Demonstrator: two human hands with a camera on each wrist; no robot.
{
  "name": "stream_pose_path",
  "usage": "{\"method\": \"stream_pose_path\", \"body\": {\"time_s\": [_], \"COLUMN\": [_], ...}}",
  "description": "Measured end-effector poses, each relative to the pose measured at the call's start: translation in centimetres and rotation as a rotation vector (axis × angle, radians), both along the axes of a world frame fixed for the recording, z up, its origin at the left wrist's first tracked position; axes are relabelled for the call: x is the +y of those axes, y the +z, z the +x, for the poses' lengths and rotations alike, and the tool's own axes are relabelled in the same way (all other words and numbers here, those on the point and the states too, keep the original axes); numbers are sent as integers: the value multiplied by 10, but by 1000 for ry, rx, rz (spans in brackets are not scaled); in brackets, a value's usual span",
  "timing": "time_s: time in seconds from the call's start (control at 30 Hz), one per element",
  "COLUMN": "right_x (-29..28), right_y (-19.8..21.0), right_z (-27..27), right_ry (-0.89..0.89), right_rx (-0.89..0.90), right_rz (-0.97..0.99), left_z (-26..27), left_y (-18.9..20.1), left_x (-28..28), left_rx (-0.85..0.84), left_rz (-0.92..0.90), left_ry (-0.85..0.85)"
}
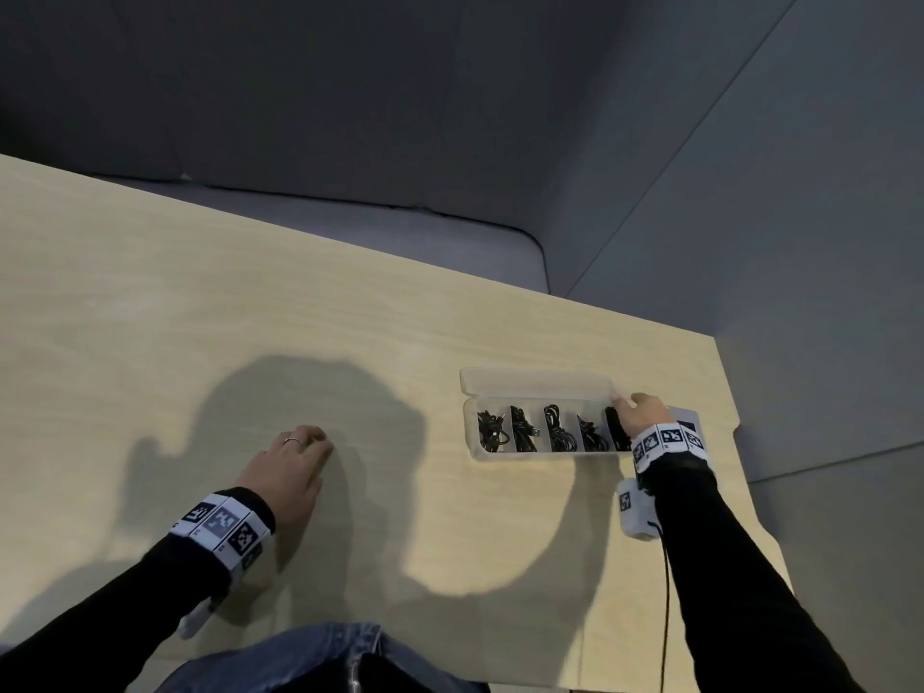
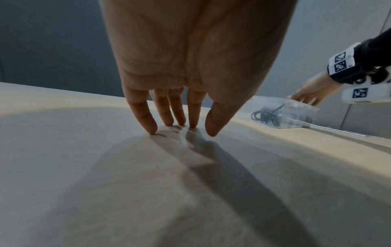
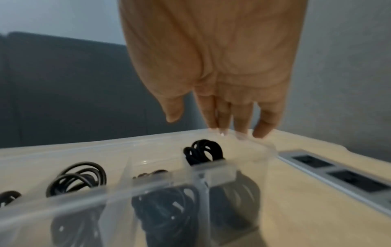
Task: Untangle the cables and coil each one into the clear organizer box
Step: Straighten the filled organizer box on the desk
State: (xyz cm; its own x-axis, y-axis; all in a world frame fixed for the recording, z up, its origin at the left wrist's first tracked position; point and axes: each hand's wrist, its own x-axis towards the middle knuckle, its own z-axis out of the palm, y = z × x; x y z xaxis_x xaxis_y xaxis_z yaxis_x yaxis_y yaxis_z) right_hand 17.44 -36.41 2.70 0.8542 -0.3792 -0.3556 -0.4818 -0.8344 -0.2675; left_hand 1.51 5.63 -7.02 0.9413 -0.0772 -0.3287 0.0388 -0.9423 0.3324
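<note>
Organizer box: the clear organizer box (image 1: 477, 455) sits on the bench (image 1: 250, 317) toward its right end, long axis running left to right, five compartments each holding a coiled black cable (image 1: 555, 428).
Lid: the clear lid (image 1: 535, 381) lies folded open on the far side of the box, along the same long axis.
Right hand: the right hand (image 1: 642, 412) reaches over the box's right end, fingers nearly straight, fingertips (image 3: 262, 130) touching the lid's right corner; I cannot tell whether it pinches the lid.
Left hand: the left hand (image 1: 292, 467) rests on bare bench well to the left of the box, fingers straight, holding nothing.
Stage: no loose cable shows on the bench, so coiling looks finished; closing the lid seems the step in hand.
Key relation: the lid lies just beyond the right hand and would swing toward the person over the box; the right hand is far nearer.
Room: the bench's right edge and an inset power strip (image 3: 338, 172) lie just right of the box; open bench lies to its left.
Risk: one coil (image 3: 204, 151) stands above its divider and may block the lid.
</note>
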Motion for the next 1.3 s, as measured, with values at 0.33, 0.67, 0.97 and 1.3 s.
{"method": "stream_pose_path", "body": {"time_s": [0.33, 0.67, 0.97, 1.3], "right_x": [24, 65, 75, 71], "right_y": [-34, -23, -15, -22], "right_z": [-48, -74, -101, -152], "right_ry": [-29, -404, -413, 172], "right_rx": [-38, -120, -224, -164], "right_rz": [150, 922, 1118, 643], "left_z": [3, 17, 24, 13], "left_y": [8, 23, 39, 43], "left_x": [-3, -10, -16, -14], "left_rx": [7, 129, 68, -285], "left_rz": [9, -231, -568, -465], "left_ry": [-9, 126, 275, -218]}}
